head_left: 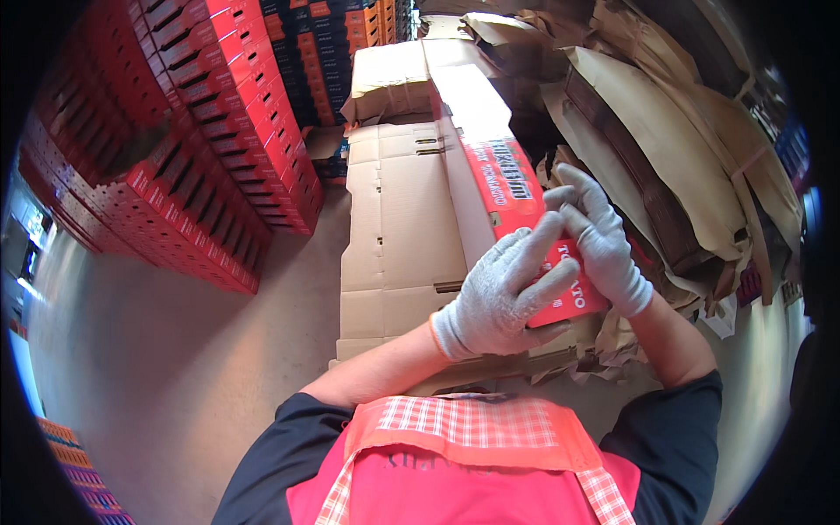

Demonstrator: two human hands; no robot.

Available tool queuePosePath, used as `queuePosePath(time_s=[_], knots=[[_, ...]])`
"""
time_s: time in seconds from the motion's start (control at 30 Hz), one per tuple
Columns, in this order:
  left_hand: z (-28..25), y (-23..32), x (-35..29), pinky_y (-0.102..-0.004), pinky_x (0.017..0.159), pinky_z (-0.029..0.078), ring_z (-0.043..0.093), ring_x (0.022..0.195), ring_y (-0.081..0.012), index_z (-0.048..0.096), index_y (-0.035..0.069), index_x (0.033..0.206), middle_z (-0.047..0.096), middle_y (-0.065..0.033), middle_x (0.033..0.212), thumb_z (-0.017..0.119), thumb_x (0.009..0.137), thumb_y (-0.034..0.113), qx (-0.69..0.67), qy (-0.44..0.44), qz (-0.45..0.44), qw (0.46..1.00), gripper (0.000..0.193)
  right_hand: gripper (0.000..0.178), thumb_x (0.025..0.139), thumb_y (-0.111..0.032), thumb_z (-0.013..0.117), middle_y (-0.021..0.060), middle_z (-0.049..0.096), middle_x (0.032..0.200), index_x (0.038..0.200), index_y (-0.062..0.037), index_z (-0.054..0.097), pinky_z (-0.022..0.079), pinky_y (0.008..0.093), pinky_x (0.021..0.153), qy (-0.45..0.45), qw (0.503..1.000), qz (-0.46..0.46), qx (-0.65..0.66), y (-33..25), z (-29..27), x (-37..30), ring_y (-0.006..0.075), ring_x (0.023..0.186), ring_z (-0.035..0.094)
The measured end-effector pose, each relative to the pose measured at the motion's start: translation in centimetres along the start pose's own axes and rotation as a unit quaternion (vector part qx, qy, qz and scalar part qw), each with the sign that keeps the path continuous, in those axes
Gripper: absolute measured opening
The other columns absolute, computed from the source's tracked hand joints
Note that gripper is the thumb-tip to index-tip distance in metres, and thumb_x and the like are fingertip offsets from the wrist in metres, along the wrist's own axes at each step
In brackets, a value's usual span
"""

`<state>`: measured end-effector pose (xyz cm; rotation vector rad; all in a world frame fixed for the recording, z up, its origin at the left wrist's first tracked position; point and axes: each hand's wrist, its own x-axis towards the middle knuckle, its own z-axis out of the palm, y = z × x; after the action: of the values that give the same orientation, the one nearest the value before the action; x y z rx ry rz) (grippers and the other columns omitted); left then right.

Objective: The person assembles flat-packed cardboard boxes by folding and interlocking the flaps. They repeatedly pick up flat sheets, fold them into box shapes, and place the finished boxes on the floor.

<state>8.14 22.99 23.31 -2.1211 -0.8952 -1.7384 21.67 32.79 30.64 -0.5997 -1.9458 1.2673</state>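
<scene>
My left hand [507,293], in a light grey glove with an orange cuff edge, hovers over or rests on the red printed side of a cardboard sheet [506,188]. Its fingers are stretched out and apart. Close beside it, my right hand [599,245] wears the same kind of glove, its fingers slightly bent and spread. The fingertips of both hands meet or overlap above the red panel. Nothing shows between them. Whether either palm presses on the cardboard is hidden. Under and left of the red panel lies a flat brown cardboard sheet [398,232] with slots and fold lines.
Tall stacks of red cartons [254,96] stand at the left, with dark blue and orange cartons [324,52] behind. Piled brown wrapping paper [656,149] crowds the right side. A bundle of folded cardboard [389,79] lies at the far end. Concrete floor [175,350] runs along the left.
</scene>
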Motion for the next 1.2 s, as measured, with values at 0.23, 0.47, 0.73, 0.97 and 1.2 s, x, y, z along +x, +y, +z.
queuePosePath(time_s=[0.23, 0.47, 0.73, 0.97, 1.2], knots=[[3.2, 0.1, -3.4, -0.0575, 0.115, 0.026, 0.013, 0.146, -0.0532, -0.004, 0.01, 0.158, -0.001, -0.0325, 0.16, 0.09, 0.057, 0.045, -0.016, 0.093, -0.208, 0.974, 0.142, 0.036, 0.074, -0.026, 0.081, 0.0102, 0.058, 0.08, 0.084, -0.0033, 0.056, 0.049, 0.0313, 0.07, -0.171, 0.961, 0.1, -0.193, -1.5, -0.1, 1.1, 0.0168, 0.074, 0.057], [4.4, 1.8, -4.2, -0.0428, 0.116, 0.028, 0.028, 0.142, -0.0384, 0.015, 0.001, 0.152, 0.023, -0.0229, 0.154, 0.091, 0.058, 0.04, -0.026, -0.029, -0.393, 0.919, 0.127, 0.024, 0.075, -0.019, 0.072, 0.0109, 0.061, 0.086, 0.087, -0.0073, 0.055, 0.048, 0.0406, 0.069, -0.186, 0.869, -0.135, -0.439, -1.0, 4.4, 4.1, 0.0305, 0.077, 0.061], [-0.5, 2.0, -5.4, -0.0384, 0.106, 0.041, 0.044, 0.133, -0.0292, 0.018, 0.001, 0.151, 0.038, -0.0171, 0.148, 0.088, 0.07, 0.028, -0.184, 0.038, -0.421, 0.887, 0.111, 0.04, 0.089, -0.017, 0.073, 0.0019, 0.061, 0.108, 0.125, -0.0071, 0.057, 0.049, 0.0271, 0.079, -0.24, 0.962, -0.127, -0.02, 0.4, 10.8, 7.5, 0.0113, 0.092, 0.057], [-2.5, 3.4, -6.4, -0.0382, 0.115, 0.03, 0.036, 0.139, -0.0282, -0.005, 0.003, 0.156, 0.033, -0.0167, 0.151, 0.086, 0.074, 0.032, -0.175, 0.038, -0.431, 0.884, 0.125, 0.027, 0.085, -0.018, 0.069, 0.0069, 0.07, 0.092, 0.104, 0.0013, 0.065, 0.055, 0.0309, 0.072, -0.144, 0.965, 0.219, -0.019, 0.5, 10.8, 15.6, 0.0137, 0.072, 0.066], [-8.6, 6.2, -5.7, -0.0394, 0.111, 0.038, 0.052, 0.131, -0.0302, 0.04, 0.001, 0.146, 0.053, -0.0199, 0.141, 0.073, 0.085, 0.021, -0.261, -0.283, -0.446, 0.808, 0.072, 0.026, 0.081, -0.029, 0.067, 0.0205, 0.069, 0.084, 0.09, -0.0049, 0.069, 0.054, 0.0462, 0.075, -0.312, 0.772, -0.272, -0.482, 9.9, 10.1, 13.9, 0.0391, 0.084, 0.068]])
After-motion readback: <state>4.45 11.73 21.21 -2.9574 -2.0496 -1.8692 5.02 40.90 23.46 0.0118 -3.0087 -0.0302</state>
